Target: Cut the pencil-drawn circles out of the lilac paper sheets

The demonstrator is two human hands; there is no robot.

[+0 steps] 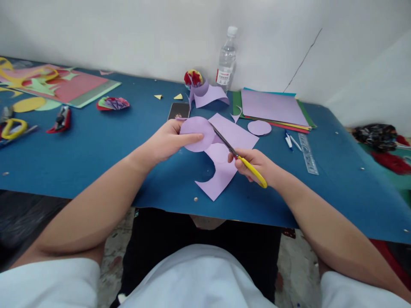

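Between the thumb and fingers of my left hand (170,139) is a purple paper circle (196,128), held above the table. My right hand (253,164) grips yellow-handled scissors (248,164), their dark blades pointing up and left at the circle's right edge. Whether the blades touch the paper I cannot tell. Below both hands a purple sheet (236,130) with rounded cut-outs lies on the blue table. Another purple circle (259,127) rests to the right, beside the paper stack. A curled purple offcut (212,95) stands behind my left hand.
A water bottle (226,60) stands against the wall. Coloured sheets (272,107) are stacked at the back right, with pens (290,140) and a clear ruler (308,154) nearby. A phone (178,111), a stapler (61,119), a folded paper flower (113,103) and yellow scissors (14,128) lie leftward.
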